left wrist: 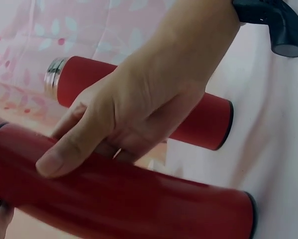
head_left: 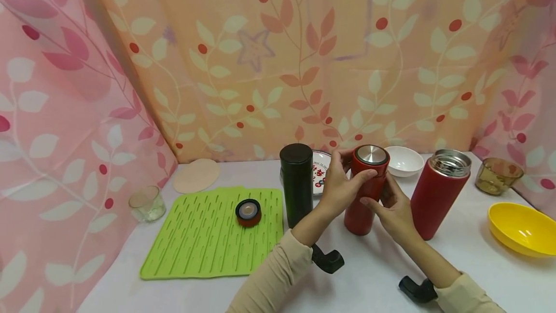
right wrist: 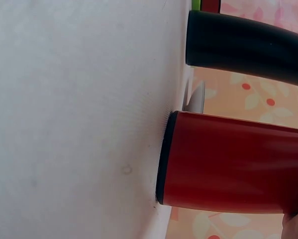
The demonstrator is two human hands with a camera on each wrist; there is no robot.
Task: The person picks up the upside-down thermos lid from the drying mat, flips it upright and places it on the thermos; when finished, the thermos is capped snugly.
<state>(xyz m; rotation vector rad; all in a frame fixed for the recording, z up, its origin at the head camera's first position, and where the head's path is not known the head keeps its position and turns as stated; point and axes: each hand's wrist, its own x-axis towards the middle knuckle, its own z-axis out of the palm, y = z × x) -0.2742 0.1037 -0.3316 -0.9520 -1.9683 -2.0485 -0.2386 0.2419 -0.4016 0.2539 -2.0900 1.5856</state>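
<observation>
A red thermos [head_left: 360,211] with a steel-topped cap [head_left: 371,155] stands upright on the white table [head_left: 373,274], at the middle. My left hand [head_left: 354,170] grips its upper part just under the cap, thumb across the front. My right hand [head_left: 378,197] holds the body lower down from the right. The left wrist view shows the left hand [left wrist: 64,144] wrapped over the red thermos [left wrist: 139,204]. In the right wrist view the red thermos's base [right wrist: 228,164] rests on the table, and only a sliver of that hand appears.
A black thermos [head_left: 297,182] stands just left, an uncapped red thermos [head_left: 437,197] just right. A loose cap [head_left: 248,212] lies on a green mat [head_left: 195,245]. Also here: a glass cup [head_left: 146,203], round coaster [head_left: 196,175], plate [head_left: 320,165], white bowl [head_left: 405,161], brown bowl [head_left: 497,175], yellow bowl [head_left: 521,228].
</observation>
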